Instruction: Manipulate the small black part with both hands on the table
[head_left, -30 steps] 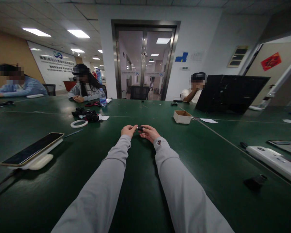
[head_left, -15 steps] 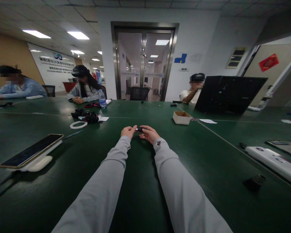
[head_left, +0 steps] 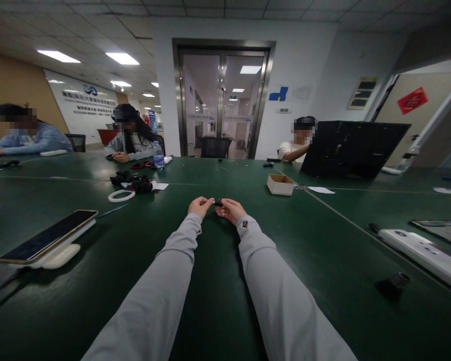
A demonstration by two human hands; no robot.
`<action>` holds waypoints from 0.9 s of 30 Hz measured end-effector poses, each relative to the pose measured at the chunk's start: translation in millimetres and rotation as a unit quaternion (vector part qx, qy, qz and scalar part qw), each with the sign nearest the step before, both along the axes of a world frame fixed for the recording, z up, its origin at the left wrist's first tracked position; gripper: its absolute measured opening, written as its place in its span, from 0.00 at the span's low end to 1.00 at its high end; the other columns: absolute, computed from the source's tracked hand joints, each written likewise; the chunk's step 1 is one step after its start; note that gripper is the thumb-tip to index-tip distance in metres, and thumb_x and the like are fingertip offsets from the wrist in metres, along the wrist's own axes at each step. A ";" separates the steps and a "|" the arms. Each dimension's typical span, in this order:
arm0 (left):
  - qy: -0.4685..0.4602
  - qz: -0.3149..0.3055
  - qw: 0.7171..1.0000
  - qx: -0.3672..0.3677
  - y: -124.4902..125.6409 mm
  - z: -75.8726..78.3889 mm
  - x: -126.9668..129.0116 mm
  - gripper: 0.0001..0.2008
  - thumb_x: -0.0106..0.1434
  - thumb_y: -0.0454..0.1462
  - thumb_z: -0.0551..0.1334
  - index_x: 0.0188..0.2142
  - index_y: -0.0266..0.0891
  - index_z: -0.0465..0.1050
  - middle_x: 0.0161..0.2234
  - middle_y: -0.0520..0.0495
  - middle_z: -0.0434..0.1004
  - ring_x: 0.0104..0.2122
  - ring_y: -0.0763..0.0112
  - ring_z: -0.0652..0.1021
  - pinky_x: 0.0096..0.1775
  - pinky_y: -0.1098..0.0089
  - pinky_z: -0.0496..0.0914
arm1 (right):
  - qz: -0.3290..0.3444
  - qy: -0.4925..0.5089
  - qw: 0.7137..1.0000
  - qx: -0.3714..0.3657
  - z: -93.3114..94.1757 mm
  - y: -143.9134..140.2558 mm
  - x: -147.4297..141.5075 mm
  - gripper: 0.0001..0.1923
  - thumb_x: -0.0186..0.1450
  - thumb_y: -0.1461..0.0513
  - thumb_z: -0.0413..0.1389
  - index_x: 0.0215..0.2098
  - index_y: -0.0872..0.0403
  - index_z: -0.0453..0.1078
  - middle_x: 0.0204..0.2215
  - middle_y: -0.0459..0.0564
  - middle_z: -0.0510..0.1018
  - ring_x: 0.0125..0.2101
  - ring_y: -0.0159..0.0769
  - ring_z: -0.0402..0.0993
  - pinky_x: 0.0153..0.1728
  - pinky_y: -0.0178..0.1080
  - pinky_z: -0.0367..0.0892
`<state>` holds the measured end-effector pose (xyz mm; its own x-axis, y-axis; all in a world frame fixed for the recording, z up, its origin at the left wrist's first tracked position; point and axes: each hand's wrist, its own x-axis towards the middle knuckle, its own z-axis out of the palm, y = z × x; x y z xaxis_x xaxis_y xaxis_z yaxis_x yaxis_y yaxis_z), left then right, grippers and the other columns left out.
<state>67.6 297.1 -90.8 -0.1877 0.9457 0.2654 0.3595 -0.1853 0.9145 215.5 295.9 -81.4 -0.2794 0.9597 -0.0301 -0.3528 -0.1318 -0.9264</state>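
Observation:
Above the middle of the green table (head_left: 308, 260), a small black object (head_left: 218, 202) with a pale, shiny bit at its left end lies between my two hands. It is too small to name for certain. My left hand (head_left: 200, 206) pinches the left end between thumb and forefinger. From the other side, my right hand (head_left: 232, 210) has thumb and fingertips closed on the dark right end, its lower fingers curled beneath. The fingers cover part of the object.
To my left are a phone (head_left: 52, 235) on a white stand, a white ring (head_left: 121, 195) and black gear (head_left: 131, 180). An open box (head_left: 280, 184) stands ahead, right of my hands. Further right are a white power strip (head_left: 423, 255), a dark cylinder (head_left: 394, 285) and a monitor (head_left: 353, 150). Several people sit around.
My right fingers have drawn in closer around the dark end, and my hands sit slightly nearer together. The person behind the monitor has lowered a hand from the face.

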 end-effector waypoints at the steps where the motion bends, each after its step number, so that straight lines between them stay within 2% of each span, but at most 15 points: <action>1: -0.025 -0.020 0.999 0.006 -0.7 0.2 1.1 0.17 0.46 0.50 0.61 0.24 0.37 0.69 0.20 0.52 0.69 0.22 0.74 0.69 0.24 0.74 0.63 | -0.011 -0.003 1.000 -0.002 0.0 0.3 -0.6 0.04 0.64 0.67 0.48 0.32 0.59 0.64 0.16 0.50 0.72 0.18 0.31 0.71 0.20 0.32 0.69; 6: -0.091 -0.093 0.991 0.005 -8.1 5.2 6.2 0.17 0.46 0.44 0.64 0.33 0.36 0.69 0.21 0.51 0.70 0.24 0.73 0.72 0.22 0.76 0.65 | -0.031 -0.013 0.999 0.000 -0.5 1.6 -2.5 0.07 0.63 0.64 0.51 0.28 0.59 0.63 0.15 0.49 0.71 0.16 0.29 0.70 0.18 0.29 0.67; 10: -0.099 -0.102 0.990 -0.018 -9.1 5.7 7.7 0.16 0.47 0.44 0.63 0.32 0.35 0.69 0.25 0.48 0.73 0.24 0.72 0.74 0.21 0.76 0.64 | -0.018 -0.027 0.999 0.002 -0.1 0.8 -3.1 0.08 0.62 0.62 0.53 0.27 0.58 0.62 0.14 0.47 0.70 0.15 0.29 0.69 0.17 0.29 0.66; 17: -0.098 -0.116 0.988 0.012 -5.3 3.6 4.7 0.17 0.45 0.43 0.65 0.32 0.35 0.71 0.22 0.49 0.72 0.25 0.72 0.73 0.22 0.76 0.63 | -0.017 -0.059 0.998 0.024 0.5 0.0 -1.5 0.10 0.64 0.62 0.50 0.26 0.58 0.61 0.13 0.47 0.70 0.13 0.25 0.65 0.12 0.26 0.60; 23: -0.114 -0.119 0.986 0.034 -4.8 2.9 3.6 0.17 0.44 0.42 0.66 0.33 0.35 0.72 0.30 0.45 0.75 0.28 0.71 0.74 0.26 0.73 0.67 | -0.026 -0.098 0.995 0.022 3.2 -1.1 -1.8 0.12 0.64 0.59 0.50 0.26 0.58 0.61 0.12 0.47 0.71 0.11 0.24 0.63 0.11 0.24 0.57; 27: -0.141 -0.125 0.981 0.053 -2.9 2.1 3.2 0.17 0.42 0.40 0.67 0.32 0.34 0.72 0.31 0.44 0.76 0.30 0.69 0.75 0.35 0.68 0.70 | -0.029 -0.101 0.994 0.020 2.6 0.8 -2.5 0.12 0.64 0.57 0.50 0.28 0.59 0.61 0.11 0.47 0.70 0.11 0.25 0.63 0.10 0.25 0.57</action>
